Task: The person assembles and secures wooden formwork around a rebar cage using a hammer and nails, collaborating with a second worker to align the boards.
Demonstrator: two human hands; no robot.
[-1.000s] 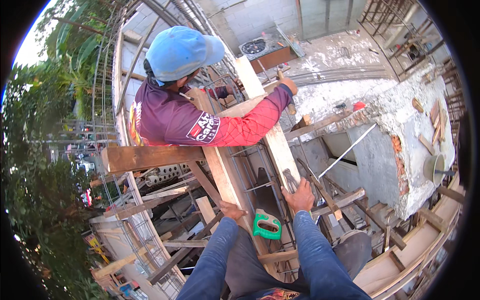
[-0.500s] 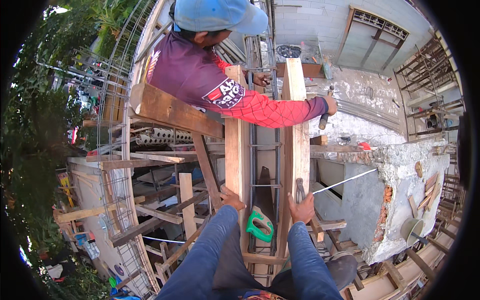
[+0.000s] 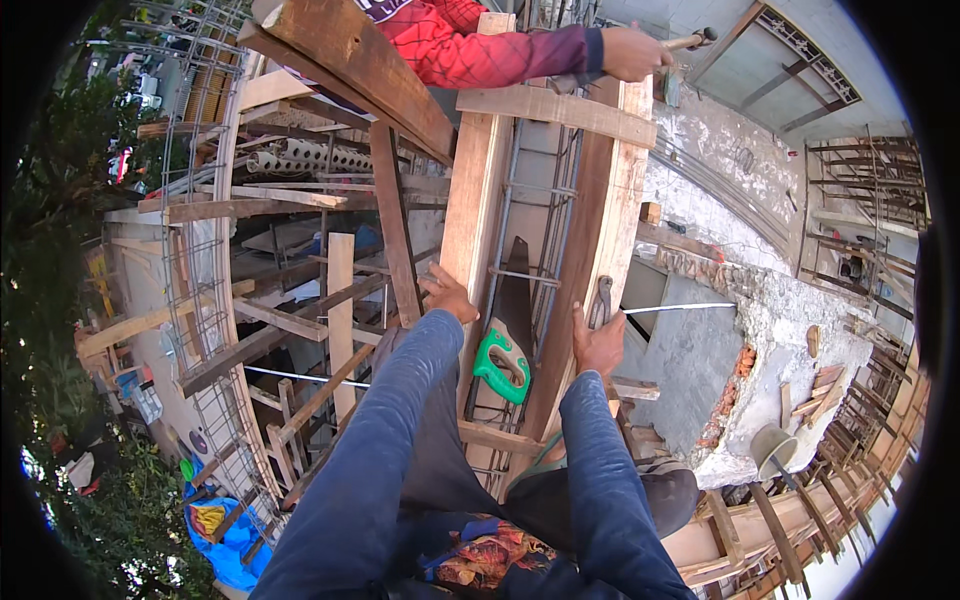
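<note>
My left hand (image 3: pixel 452 294) is closed on the left formwork board (image 3: pixel 474 200), near a slanting brace. My right hand (image 3: pixel 598 346) is closed around a pair of dark metal pincers (image 3: pixel 602 298), held against the right formwork board (image 3: pixel 622 200); its handles are mostly hidden. Between the two boards, a handsaw with a green handle (image 3: pixel 502 362) lies on a steel rebar cage (image 3: pixel 540 215), blade pointing away. Farther off, a short wooden crosspiece (image 3: pixel 560 108) spans both boards. Just beyond it, a co-worker's hand (image 3: pixel 632 54) grips a hammer (image 3: pixel 692 40).
A thick brown beam (image 3: pixel 355 75) juts in from the far left beside the co-worker's red sleeve (image 3: pixel 500 62). Upright rebar (image 3: pixel 205 330) and several loose timbers stand on the left. To the right is a broken concrete wall (image 3: pixel 770 350) with a bucket (image 3: pixel 772 450).
My view has tilted downward, so the scene sits higher. A wooden crosspiece now lies across both boards, and the co-worker's hammer is raised to the right. My hands keep their places on the boards.
</note>
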